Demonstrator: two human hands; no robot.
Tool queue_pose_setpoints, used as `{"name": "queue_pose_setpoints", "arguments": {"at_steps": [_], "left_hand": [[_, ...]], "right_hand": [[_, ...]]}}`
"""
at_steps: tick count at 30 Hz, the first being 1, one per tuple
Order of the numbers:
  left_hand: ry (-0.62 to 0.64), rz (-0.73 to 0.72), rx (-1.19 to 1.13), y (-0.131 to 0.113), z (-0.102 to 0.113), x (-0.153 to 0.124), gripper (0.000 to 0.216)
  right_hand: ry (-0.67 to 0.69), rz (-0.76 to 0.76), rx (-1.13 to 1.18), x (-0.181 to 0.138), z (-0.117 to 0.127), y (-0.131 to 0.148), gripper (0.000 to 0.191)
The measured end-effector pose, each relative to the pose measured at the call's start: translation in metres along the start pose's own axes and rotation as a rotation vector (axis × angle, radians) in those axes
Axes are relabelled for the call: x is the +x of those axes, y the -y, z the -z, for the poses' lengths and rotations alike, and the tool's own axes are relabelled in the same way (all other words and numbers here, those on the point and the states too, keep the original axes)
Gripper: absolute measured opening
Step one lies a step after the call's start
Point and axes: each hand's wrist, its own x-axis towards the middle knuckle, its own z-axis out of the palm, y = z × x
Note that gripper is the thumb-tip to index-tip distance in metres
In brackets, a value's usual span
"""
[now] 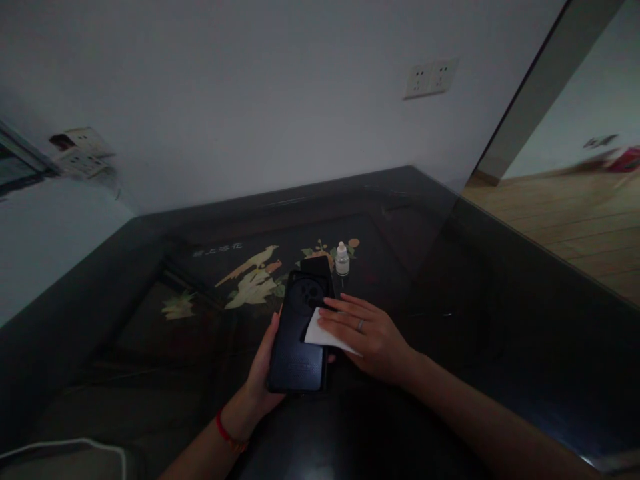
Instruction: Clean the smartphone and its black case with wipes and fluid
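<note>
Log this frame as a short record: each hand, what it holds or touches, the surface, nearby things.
Left hand: left hand grips the dark phone by its edge, back side up, red band on the wrist
Right hand: right hand, ring on one finger, fingers flat on a white wipe that lies against the phone
Surface: dark table with bird and flower inlay
Nearby: small white bottle upright beyond the phone; white cable at lower left
Background: wall socket

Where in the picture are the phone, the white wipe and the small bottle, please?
phone (297, 347): head view, on the middle of its dark back.
white wipe (315, 332): head view, on its uncovered left corner.
small bottle (342, 265): head view, on its pale body below the cap.
</note>
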Motion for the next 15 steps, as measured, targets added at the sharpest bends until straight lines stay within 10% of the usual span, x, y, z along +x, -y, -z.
{"name": "queue_pose_setpoints", "arguments": {"at_steps": [5, 10, 15], "left_hand": [[-0.029, 0.011, 0.025, -0.001, 0.003, 0.000, 0.046], [0.136, 0.165, 0.058, 0.013, 0.004, -0.002, 0.057], [0.257, 0.330, 0.082, 0.026, 0.007, -0.005, 0.060]], "right_hand": [[0.001, 0.130, 0.107, 0.001, 0.003, 0.000, 0.026], [-0.150, -0.088, -0.012, 0.002, 0.016, -0.013, 0.035], [-0.020, -0.050, -0.099, 0.000, 0.011, -0.022, 0.033]]}}
